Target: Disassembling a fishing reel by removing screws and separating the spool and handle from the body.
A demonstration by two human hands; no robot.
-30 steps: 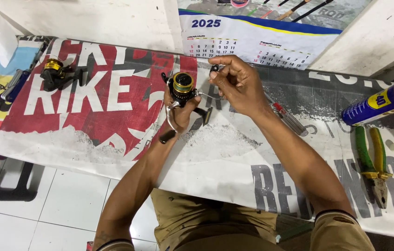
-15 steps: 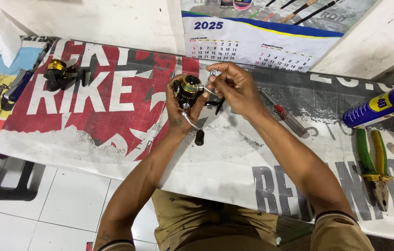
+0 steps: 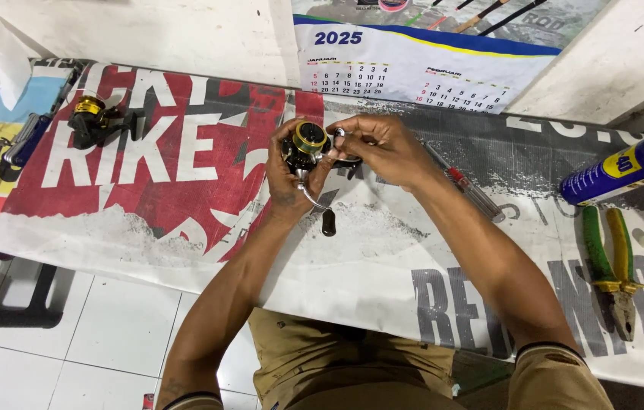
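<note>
Reel: a fishing reel (image 3: 308, 144), black with a gold-rimmed spool, held above the printed banner (image 3: 185, 175) covering the table.
Left hand: the left hand (image 3: 285, 176) cups the reel from below, fingers curled tight around its body.
Right hand: the right hand (image 3: 383, 144) pinches a small part at the reel's side, fingertips pressed together.
Handle: crank arm and dark knob (image 3: 328, 222) hang below the left palm.
Nearby: pliers (image 3: 612, 266) and spray can (image 3: 626, 168) lie well apart, on the right.

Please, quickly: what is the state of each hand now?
Left hand: closed around the black and gold fishing reel.
Right hand: fingers pinched at the reel's side; what they pinch cannot be told.
</note>
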